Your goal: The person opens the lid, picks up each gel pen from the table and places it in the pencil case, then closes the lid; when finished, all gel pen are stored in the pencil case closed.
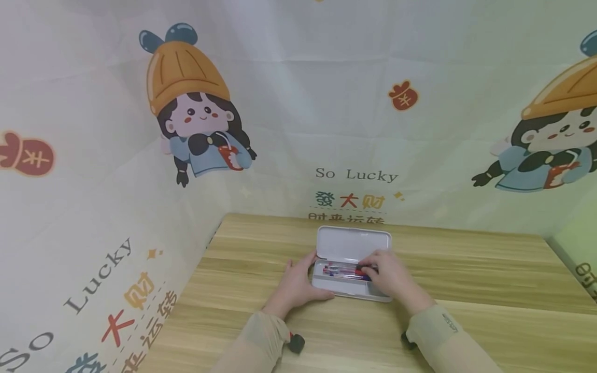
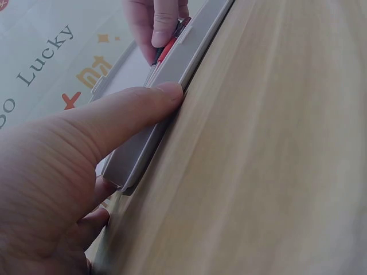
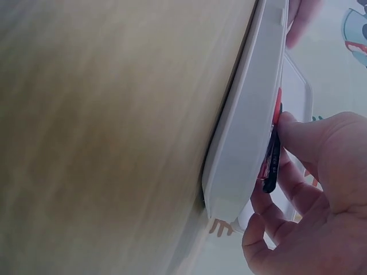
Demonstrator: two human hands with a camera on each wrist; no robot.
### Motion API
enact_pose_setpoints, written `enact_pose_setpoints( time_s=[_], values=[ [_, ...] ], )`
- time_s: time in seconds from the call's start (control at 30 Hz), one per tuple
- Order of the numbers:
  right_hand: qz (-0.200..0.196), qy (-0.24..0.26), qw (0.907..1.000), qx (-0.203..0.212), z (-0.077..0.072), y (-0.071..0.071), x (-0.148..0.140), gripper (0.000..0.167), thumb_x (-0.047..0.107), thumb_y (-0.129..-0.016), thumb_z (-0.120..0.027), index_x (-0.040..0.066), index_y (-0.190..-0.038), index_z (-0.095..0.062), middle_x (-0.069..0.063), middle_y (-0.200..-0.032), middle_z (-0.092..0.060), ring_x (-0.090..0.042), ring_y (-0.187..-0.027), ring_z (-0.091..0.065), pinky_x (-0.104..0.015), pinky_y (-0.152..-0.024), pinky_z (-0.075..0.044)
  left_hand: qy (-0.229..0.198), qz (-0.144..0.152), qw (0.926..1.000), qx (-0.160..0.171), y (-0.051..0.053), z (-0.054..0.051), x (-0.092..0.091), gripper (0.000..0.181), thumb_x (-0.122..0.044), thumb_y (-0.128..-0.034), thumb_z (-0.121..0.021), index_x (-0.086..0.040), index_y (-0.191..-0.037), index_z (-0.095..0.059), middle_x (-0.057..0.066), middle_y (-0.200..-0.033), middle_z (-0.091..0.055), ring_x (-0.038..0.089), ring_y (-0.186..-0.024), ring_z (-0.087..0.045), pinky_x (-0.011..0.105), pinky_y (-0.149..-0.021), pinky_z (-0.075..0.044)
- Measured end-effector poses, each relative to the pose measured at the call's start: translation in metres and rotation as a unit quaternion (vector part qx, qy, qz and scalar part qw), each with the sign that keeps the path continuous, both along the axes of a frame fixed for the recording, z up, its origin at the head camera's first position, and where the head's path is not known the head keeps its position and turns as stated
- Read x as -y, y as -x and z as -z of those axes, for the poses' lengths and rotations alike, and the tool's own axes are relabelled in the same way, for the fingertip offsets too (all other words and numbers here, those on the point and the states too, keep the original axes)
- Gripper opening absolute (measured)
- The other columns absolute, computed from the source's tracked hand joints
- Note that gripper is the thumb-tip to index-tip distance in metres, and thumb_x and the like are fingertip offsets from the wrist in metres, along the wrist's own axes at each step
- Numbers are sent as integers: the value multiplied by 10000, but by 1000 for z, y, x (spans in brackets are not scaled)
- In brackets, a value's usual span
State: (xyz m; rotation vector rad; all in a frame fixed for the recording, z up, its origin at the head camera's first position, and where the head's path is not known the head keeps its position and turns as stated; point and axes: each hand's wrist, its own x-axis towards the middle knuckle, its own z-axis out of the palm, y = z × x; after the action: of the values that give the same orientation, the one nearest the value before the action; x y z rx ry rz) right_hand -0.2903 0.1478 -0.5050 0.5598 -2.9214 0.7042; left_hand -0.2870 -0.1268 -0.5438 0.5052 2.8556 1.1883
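A white pencil case (image 1: 342, 288) lies on the table with its hinged lid (image 1: 353, 243) raised at the back. Several pens (image 1: 344, 271), with red, blue and black parts, lie lengthwise in its rear compartment. My left hand (image 1: 296, 287) grips the case's left end, the thumb on the front wall and the fingers behind. At the right end, my right hand (image 1: 393, 272) reaches into the case. Its thumb and fingers pinch a black pen (image 3: 273, 163) beside red ones, as seen in the right wrist view. The pen's other end is partly hidden.
The wood-grain table (image 1: 471, 274) extends to both sides of the case. A printed cloth (image 1: 280, 119) with cartoon figures and lettering hangs behind the table and along its left side. Dark wrist straps (image 1: 296, 343) sit below the sleeves.
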Motion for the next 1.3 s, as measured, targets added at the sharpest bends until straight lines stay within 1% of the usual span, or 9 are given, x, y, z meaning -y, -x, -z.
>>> enact_pose_setpoints(
  time_s=[0.17, 0.3, 0.43, 0.6, 0.67, 0.73, 0.9, 1.0, 1.3],
  values=[
    [76, 212, 9997, 25, -1, 1, -2, 178, 164, -1022, -761, 115, -1171, -846, -119, -1196, -787, -367, -1180, -697, -603, -1078, -582, -41, -3, 10000, 27, 0, -1, 0, 1245, -437, -670, -1040, -208, -1710, -397, 72, -1681, -562, 335, -1583, -507, 722, -1398, -55],
    [429, 675, 9966, -185, -3, 6, -6, 234, 219, -1048, -735, 69, -1209, -815, -172, -1229, -774, -410, -1195, -701, -627, -1067, -582, -24, -2, 10000, 41, 0, -1, 0, 1254, -441, -663, -1044, -228, -1713, -393, 58, -1682, -561, 330, -1586, -503, 724, -1397, -47],
    [878, 1091, 9887, -534, -6, 17, -9, 301, 249, -1069, -701, 38, -1271, -774, -255, -1286, -719, -468, -1216, -672, -667, -1067, -565, 10, -21, 10000, 32, 1, -1, 1, 1257, -438, -659, -1049, -245, -1713, -392, 43, -1686, -558, 317, -1590, -499, 722, -1398, -48],
    [1217, 1399, 9747, -1244, -8, 27, -11, 334, 194, -1029, -737, -3, -1298, -754, -338, -1296, -666, -543, -1219, -608, -689, -1077, -504, 36, -25, 10000, 7, 2, 0, 1, 1250, -440, -659, -1047, -245, -1709, -397, 31, -1684, -561, 311, -1594, -494, 714, -1401, -54],
    [1350, 1468, 9700, -1387, -8, 31, -12, 372, 191, -1020, -744, -15, -1329, -736, -362, -1306, -653, -569, -1227, -590, -698, -1079, -483, 28, -10, 10000, -1, 2, 0, 1, 1252, -443, -662, -1046, -237, -1711, -393, 32, -1686, -559, 315, -1598, -487, 714, -1401, -55],
    [1470, 1514, 9691, -1279, -10, 33, -13, 419, 229, -1038, -728, -4, -1387, -710, -377, -1353, -640, -588, -1268, -573, -712, -1118, -464, 1, 4, 10000, -17, 1, 1, 1, 1247, -440, -664, -1046, -226, -1707, -398, 40, -1683, -563, 326, -1600, -483, 722, -1398, -53],
    [1626, 1489, 9750, -261, -13, 37, -17, 577, 408, -1125, -588, 67, -1590, -556, -344, -1545, -592, -563, -1423, -557, -717, -1223, -453, 0, 13, 10000, -46, 0, 2, 0, 1241, -431, -669, -1046, -206, -1704, -401, 58, -1680, -565, 331, -1597, -488, 734, -1393, -52],
    [1638, 1521, 9746, 149, -14, 39, -19, 638, 476, -1140, -526, 80, -1640, -495, -313, -1622, -541, -541, -1502, -515, -708, -1268, -419, 40, -19, 10000, -35, 0, 2, -1, 1242, -429, -674, -1046, -209, -1708, -394, 52, -1684, -562, 323, -1601, -484, 722, -1398, -51],
    [1733, 2113, 9616, 238, -18, 34, -14, 546, 429, -1110, -598, 96, -1542, -618, -247, -1644, -554, -491, -1535, -504, -672, -1297, -407, -93, -29, 9999, -39, 1, 2, 0, 1298, -440, -652, -1054, -147, -1713, -367, 65, -1617, -632, 316, -1568, -529, 720, -1399, -48]
  ],
)
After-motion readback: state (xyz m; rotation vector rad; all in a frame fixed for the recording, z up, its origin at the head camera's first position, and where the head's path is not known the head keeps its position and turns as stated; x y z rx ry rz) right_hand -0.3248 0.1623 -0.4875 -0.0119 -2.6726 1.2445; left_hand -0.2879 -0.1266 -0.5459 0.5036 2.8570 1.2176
